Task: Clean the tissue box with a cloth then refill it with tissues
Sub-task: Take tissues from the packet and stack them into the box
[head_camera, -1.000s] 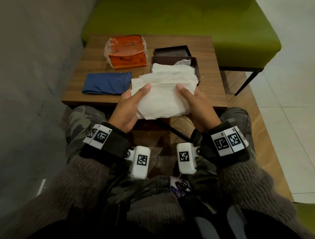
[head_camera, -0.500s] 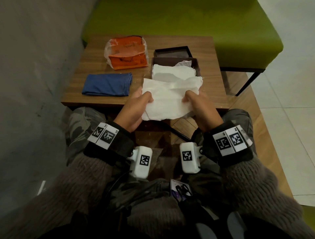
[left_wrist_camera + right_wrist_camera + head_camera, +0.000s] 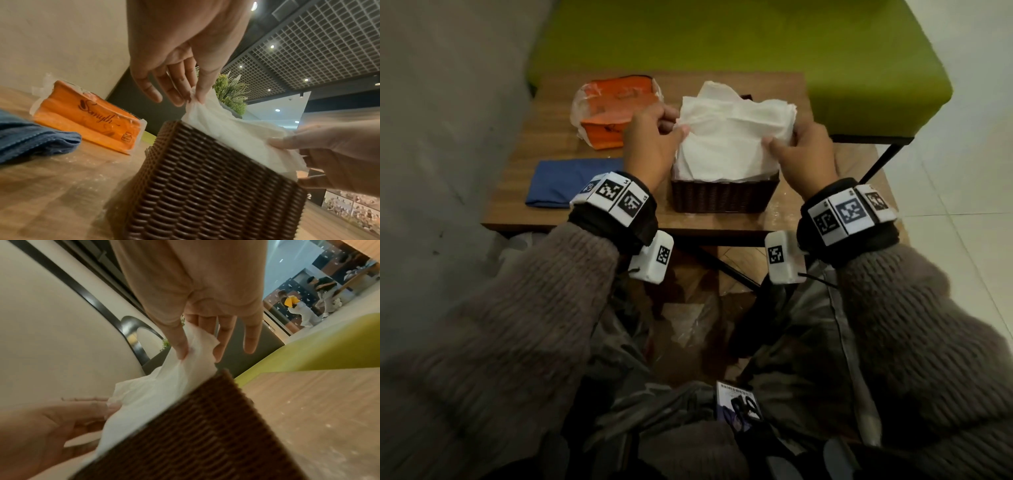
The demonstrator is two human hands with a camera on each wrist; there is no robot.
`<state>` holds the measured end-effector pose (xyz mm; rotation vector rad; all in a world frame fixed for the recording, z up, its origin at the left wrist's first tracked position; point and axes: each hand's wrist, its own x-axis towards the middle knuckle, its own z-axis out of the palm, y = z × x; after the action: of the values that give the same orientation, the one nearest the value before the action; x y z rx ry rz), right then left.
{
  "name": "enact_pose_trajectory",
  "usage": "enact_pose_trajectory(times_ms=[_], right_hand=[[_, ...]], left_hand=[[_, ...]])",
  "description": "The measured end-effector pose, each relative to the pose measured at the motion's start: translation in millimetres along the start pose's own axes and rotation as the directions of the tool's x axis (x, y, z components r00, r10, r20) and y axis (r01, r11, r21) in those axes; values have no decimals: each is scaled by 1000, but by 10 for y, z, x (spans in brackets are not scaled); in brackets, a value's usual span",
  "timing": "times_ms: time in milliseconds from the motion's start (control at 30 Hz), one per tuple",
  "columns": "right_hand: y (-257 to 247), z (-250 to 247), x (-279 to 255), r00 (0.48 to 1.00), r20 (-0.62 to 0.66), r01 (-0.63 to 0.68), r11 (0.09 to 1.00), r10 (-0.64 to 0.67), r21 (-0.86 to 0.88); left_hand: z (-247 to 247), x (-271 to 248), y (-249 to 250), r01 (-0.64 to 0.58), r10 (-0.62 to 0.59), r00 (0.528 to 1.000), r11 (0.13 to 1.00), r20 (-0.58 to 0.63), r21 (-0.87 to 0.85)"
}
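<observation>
Refill under way: stack of white tissues sits high in dark brown woven tissue box at table centre, not yet pressed in. Left hand pinches stack's left edge, right hand pinches right. Folded blue cloth lies left; wiping judged done. Orange tissue pack far left.
</observation>
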<state>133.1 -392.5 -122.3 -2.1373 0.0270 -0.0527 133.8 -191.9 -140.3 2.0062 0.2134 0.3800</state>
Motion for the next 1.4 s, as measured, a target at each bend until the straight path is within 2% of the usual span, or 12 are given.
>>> enact_pose_trajectory(times_ms=[267,367,500,600,667,733,833,933,1067,1200,1300,1400], right_hand=[[215,-23,1,987,88,152,951,-133,-269],[262,-39,-4,974,95,219,966,-207,-138],[243,-35,-20,983,99,133,970,-156,203],[236,6,4,989,107,72,970,-99,232],[223,70,48,993,102,46,988,-62,150],[188,142,95,992,83,107,990,-99,-94],[140,192,97,981,82,193,825,-177,-531],[145,226,49,986,62,147,650,-152,-746],[124,224,-15,983,-55,86,702,-176,-707],[83,277,-90,912,220,404,658,-347,-635],[157,379,-114,898,404,414,641,-173,-646],[183,368,-101,894,402,431,631,-199,-645]], left_hand=[[-38,-94,-167,-49,49,999,998,1,27],[-90,-133,-152,-65,65,998,997,-21,-35],[-115,-133,-157,-66,63,998,994,-25,-92],[-83,-94,-197,-40,40,999,998,2,-57],[-29,-45,-226,-21,21,1000,1000,5,-4],[10,-9,-237,-35,34,999,997,11,75],[3,-31,-232,-142,141,990,964,18,226],[-32,-144,-179,-284,281,957,862,71,419],[-61,-288,-128,-364,294,931,715,216,597],[-57,-321,-167,-446,231,890,623,393,643],[-21,-313,-195,-443,140,878,601,458,665],[-91,-301,-236,-446,257,890,658,375,607]])
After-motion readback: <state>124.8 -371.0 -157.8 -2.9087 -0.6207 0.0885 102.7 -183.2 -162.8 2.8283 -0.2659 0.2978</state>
